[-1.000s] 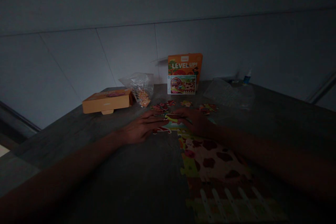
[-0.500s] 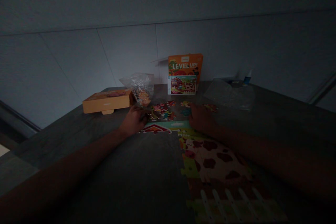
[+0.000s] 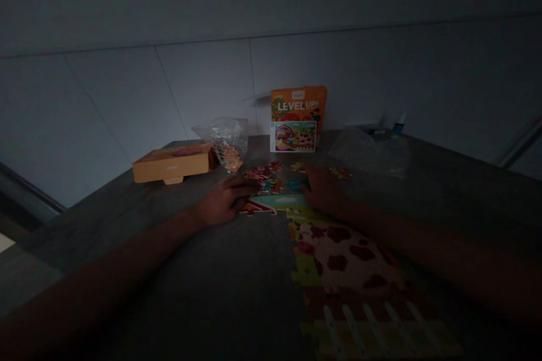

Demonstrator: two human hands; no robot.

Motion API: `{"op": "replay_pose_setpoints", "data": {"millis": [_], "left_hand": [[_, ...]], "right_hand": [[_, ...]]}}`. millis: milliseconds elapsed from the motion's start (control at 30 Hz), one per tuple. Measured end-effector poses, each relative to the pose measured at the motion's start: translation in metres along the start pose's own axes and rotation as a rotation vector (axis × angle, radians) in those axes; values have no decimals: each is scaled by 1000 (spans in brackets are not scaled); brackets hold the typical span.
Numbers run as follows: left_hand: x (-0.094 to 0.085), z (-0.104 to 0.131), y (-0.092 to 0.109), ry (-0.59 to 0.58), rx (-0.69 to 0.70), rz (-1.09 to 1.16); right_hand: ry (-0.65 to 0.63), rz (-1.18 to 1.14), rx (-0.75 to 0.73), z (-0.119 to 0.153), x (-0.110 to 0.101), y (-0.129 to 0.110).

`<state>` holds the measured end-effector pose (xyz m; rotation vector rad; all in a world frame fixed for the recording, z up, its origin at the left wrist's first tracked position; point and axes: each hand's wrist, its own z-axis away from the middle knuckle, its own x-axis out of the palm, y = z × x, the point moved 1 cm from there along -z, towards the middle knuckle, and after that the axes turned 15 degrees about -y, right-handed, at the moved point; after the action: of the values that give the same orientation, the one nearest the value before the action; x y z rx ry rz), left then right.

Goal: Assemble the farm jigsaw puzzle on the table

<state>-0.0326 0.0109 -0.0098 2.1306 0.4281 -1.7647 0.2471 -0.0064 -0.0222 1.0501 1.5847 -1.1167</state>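
Observation:
A partly joined farm jigsaw puzzle [image 3: 347,262] lies on the dark table, showing a spotted cow and a white fence, with a strip of sky and red barn roof along its far edge. My left hand [image 3: 226,198] rests over the left end of that strip, fingers stretched out to the right above loose puzzle pieces [image 3: 265,172]. At the strip's far side, my right hand [image 3: 324,189] is bent downward, its fingertips against a teal puzzle piece [image 3: 295,184]. Dim light hides the finger details.
An orange box [image 3: 173,163] lies at the left beside a clear plastic bag [image 3: 228,144] of pieces. Against the wall stand an orange "LEVEL UP!" box [image 3: 298,102] and a picture card [image 3: 293,137]. Another clear bag [image 3: 370,152] and a small bottle [image 3: 399,124] are at the right.
My left hand has moved right, its fingers now reaching over the loose pieces and covering more of the barn roof. The teal piece has shifted slightly left at my right fingertips.

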Motion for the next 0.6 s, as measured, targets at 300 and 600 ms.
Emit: {"op": "replay_pose_setpoints", "data": {"millis": [300,600], "left_hand": [[1,-1,-1,7,18,3],[-2,1,6,55,6,-94]], "right_hand": [[131,-216,-284,0,-1,0],[280,-178,-797,6,-4,-6]]}}
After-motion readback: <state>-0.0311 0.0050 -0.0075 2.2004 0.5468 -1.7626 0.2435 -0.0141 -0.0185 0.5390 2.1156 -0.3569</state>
